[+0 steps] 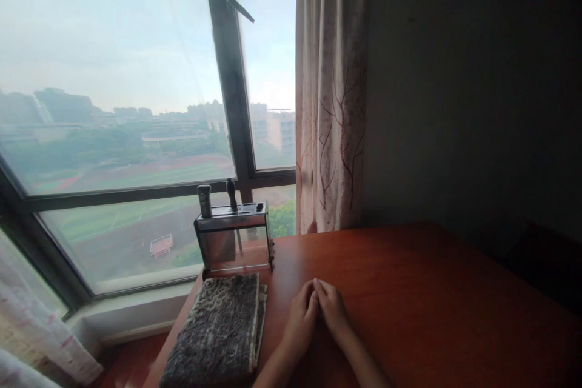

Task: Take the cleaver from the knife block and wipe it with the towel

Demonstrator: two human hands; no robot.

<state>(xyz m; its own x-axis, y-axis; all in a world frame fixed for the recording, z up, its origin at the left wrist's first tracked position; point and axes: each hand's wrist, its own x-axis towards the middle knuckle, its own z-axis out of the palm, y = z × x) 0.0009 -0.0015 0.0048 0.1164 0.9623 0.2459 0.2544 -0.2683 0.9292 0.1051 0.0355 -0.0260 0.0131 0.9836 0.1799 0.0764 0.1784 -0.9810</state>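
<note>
reddish table (pixel 409 279), folded gray cloth (pixel 218 327) left of left hand (pixel 300 314) and right hand (pixel 333 309), grip (pixel 316 288) together

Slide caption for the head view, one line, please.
Left hand and right hand meet above a reddish table, beside a folded grey cloth and near a clear-sided knife holder.

The tabletop (pixel 431 303) looks like varnished wood, smooth, with a soft gloss where daylight strikes it. The folded cloth (pixel 216 327) has a rough, shaggy pile. On the knife holder (pixel 235 236), clear glass-like or plastic panels sit in a dark, slightly shiny frame; the knife handles (pixel 205 201) look like dark plastic. The window frame (pixel 227 66) seems smooth metal, the curtain (pixel 339 133) soft, matt fabric.
</note>
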